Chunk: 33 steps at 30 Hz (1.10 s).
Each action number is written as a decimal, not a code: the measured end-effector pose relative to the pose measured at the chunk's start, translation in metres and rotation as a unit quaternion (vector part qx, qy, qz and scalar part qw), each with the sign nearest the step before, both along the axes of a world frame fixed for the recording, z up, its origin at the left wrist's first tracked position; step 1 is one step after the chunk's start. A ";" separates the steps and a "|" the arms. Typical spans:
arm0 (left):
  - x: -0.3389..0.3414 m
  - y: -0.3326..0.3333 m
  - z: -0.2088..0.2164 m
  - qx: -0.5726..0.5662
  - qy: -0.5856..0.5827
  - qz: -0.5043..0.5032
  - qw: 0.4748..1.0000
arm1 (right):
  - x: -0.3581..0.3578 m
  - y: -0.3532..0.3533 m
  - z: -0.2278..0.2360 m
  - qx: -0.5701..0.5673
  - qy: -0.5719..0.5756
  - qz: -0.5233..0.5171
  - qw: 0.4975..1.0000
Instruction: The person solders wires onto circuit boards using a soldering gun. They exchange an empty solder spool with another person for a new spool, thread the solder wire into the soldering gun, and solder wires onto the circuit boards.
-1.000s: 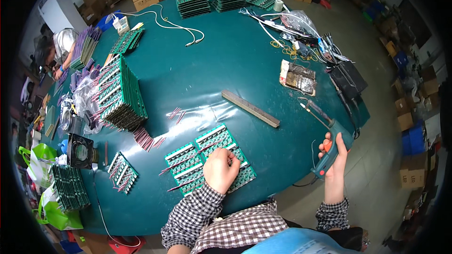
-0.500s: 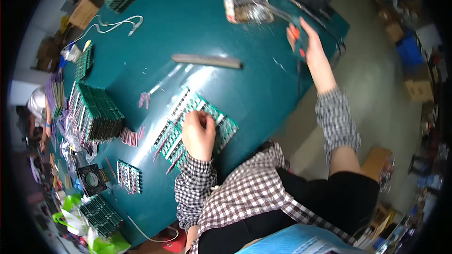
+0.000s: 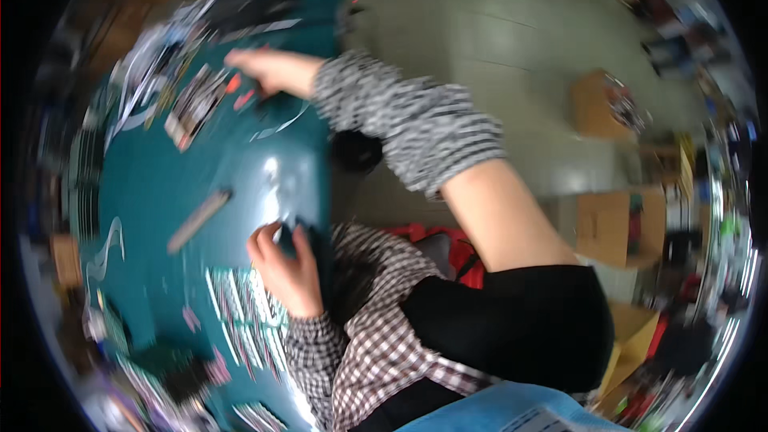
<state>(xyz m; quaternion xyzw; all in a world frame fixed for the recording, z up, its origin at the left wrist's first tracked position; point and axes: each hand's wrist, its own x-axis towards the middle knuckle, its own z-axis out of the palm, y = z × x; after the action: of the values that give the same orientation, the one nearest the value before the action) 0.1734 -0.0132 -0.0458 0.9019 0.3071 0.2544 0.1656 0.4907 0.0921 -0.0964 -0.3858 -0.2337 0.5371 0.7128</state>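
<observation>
My right hand (image 3: 276,72) reaches to the far side of the green table, blurred by motion. It is closed around a tool with an orange and dark handle (image 3: 234,83), whose kind the blur hides. Beside it lies a clear packet (image 3: 196,106) with small contents. My left hand (image 3: 284,276) is open over the table near its edge, fingers curved and apart, with a dark patch between thumb and fingers that I cannot make out. Under and beside its wrist lie green circuit boards (image 3: 232,296) with rows of parts and thin wires. Farther off rests a long greyish bar (image 3: 198,221).
Stacked circuit boards (image 3: 164,364) stand at the near left, with small pink wire bundles (image 3: 218,366) beside them. A white cable (image 3: 112,248) lies at the left. Cables and dark items crowd the far end. Cardboard boxes (image 3: 612,228) stand on the floor to the right.
My view has swung to the right, so the table now sits at the left. My left hand has lifted off the circuit boards and its fingers have spread. The right hand stays at the tool.
</observation>
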 end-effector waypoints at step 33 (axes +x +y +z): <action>0.061 0.004 -0.024 0.053 0.154 0.002 0.987 | -0.076 -0.240 -0.339 -0.452 -0.572 -0.195 0.656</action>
<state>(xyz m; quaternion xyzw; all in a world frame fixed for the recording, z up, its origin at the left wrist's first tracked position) 0.2340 -0.0090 -0.0699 0.9373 0.3164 0.1291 0.0681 0.4150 -0.1480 -0.4354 -0.9282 -0.2428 0.0985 0.2641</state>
